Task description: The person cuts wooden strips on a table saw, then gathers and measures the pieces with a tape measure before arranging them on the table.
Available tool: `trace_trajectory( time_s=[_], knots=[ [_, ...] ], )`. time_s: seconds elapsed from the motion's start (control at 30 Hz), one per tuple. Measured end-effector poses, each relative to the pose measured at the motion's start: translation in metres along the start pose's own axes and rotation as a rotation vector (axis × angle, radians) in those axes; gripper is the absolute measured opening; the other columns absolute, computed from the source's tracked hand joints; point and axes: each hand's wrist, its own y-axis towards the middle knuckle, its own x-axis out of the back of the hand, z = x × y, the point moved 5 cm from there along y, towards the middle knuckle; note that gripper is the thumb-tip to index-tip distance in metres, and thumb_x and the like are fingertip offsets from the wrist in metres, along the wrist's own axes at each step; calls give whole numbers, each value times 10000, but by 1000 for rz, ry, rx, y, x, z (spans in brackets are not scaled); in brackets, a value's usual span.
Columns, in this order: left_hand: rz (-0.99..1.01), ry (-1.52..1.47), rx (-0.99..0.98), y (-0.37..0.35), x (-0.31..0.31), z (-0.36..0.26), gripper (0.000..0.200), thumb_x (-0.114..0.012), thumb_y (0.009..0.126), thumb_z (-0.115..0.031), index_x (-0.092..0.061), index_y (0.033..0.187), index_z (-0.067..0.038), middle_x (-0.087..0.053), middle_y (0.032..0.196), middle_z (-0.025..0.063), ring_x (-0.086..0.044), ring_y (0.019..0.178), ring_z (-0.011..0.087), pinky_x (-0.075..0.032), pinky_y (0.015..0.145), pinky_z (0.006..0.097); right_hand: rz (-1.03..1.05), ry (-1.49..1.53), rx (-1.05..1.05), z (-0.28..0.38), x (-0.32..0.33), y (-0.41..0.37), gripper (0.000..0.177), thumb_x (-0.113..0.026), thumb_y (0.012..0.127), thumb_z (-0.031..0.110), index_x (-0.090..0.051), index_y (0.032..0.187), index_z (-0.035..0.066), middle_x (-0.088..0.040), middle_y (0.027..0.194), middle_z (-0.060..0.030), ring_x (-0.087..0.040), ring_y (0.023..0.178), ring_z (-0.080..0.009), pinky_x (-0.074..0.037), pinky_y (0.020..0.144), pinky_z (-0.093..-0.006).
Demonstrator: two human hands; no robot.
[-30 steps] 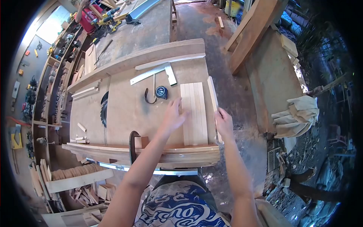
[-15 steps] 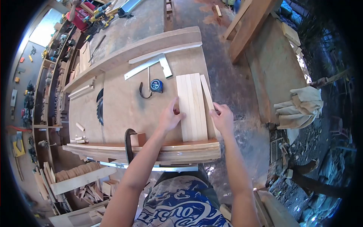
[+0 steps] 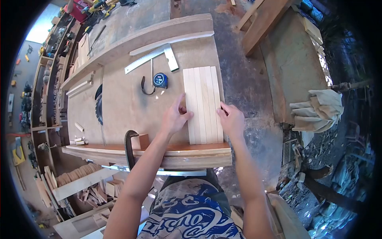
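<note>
Several pale wooden strips (image 3: pixel 202 105) lie side by side in a flush row on the sled-like wooden board (image 3: pixel 123 115), their near ends at its front fence (image 3: pixel 191 157). My left hand (image 3: pixel 174 118) rests along the row's left edge, index finger stretched out and thumb apart, touching the outer strip. On the other side, my right hand (image 3: pixel 232 122) pinches the rightmost strip (image 3: pixel 217 105) at its outer edge, thumb and index finger against it. The remaining fingers of that hand are curled and partly hidden.
A saw blade (image 3: pixel 99 105) pokes up through the board at left. A clamp (image 3: pixel 129 147) grips the front fence beside a wood block (image 3: pixel 140 141). Beyond lie a blue tape measure (image 3: pixel 160 80) and a square (image 3: pixel 171 57). A person in red (image 3: pixel 78 11) is at the far left.
The rightmost strip was slanted with a gap beside it; my right hand has moved it left, and it now lies parallel against the others. The view has shifted slightly.
</note>
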Motion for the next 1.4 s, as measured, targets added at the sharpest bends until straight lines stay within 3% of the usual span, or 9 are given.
trace_trajectory(
  time_s=[0.07,0.13,0.33,0.4,0.53,0.63,0.73,1.07,1.4],
  knots=[
    [-7,37,5,-4,3,-7,885,-814,853,-212,-403,1632,-137,-696,937,76,-685,896,211,-557,837,385,-8,-62,25,-4,-3,1,378,-796,877,174,-769,1230,40,-731,930,-166,-723,844,-302,-557,804,-416],
    [-13,77,7,-6,4,-12,883,-811,851,-218,-406,1632,-144,-699,941,77,-690,903,214,-557,839,389,39,163,-20,-15,-6,8,367,-788,880,148,-769,1229,36,-727,936,-168,-721,857,-299,-553,812,-405],
    [-3,83,-4,-6,1,-13,877,-814,883,-103,-377,1643,-135,-657,941,50,-657,834,154,-568,763,339,52,127,-23,-14,-4,8,382,-792,877,144,-764,1243,40,-736,918,-139,-708,824,-276,-549,796,-392],
    [-8,3,-3,-6,0,-12,892,-809,862,-223,-385,1638,-104,-709,960,94,-685,872,229,-555,822,391,52,149,-51,-19,-6,6,403,-798,874,150,-758,1264,57,-731,913,-121,-697,808,-257,-546,781,-388],
    [17,141,-13,-11,2,-21,891,-798,878,-223,-363,1643,-83,-707,960,105,-685,867,237,-557,817,397,91,231,-164,-17,-2,3,467,-818,863,162,-738,1319,101,-691,876,-72,-648,777,-189,-537,738,-368],
    [6,218,-48,-12,1,-22,889,-785,893,-217,-341,1651,-80,-708,968,112,-687,873,243,-558,824,396,45,202,20,-29,-11,1,505,-844,834,148,-730,1324,99,-658,867,-56,-624,762,-160,-532,713,-341],
    [-7,196,-58,-13,0,-22,887,-775,904,-210,-324,1655,-66,-710,974,114,-691,882,247,-559,831,390,90,217,-5,-15,-3,-4,528,-862,806,131,-724,1314,88,-624,851,-37,-619,766,-148,-533,702,-330],
    [38,79,-67,-9,-6,-19,886,-781,937,-126,-286,1671,-95,-599,989,70,-623,835,156,-545,725,313,132,329,-81,-35,-14,4,591,-862,756,137,-684,1316,78,-596,868,-39,-631,779,-159,-542,713,-332],
    [34,-15,-5,-5,-11,-17,883,-783,931,-77,-283,1658,-88,-525,981,39,-554,825,120,-519,710,280,-27,529,55,-54,-8,-2,545,-890,727,232,-759,1236,89,-598,844,-94,-598,767,-244,-518,728,-377]
  ],
)
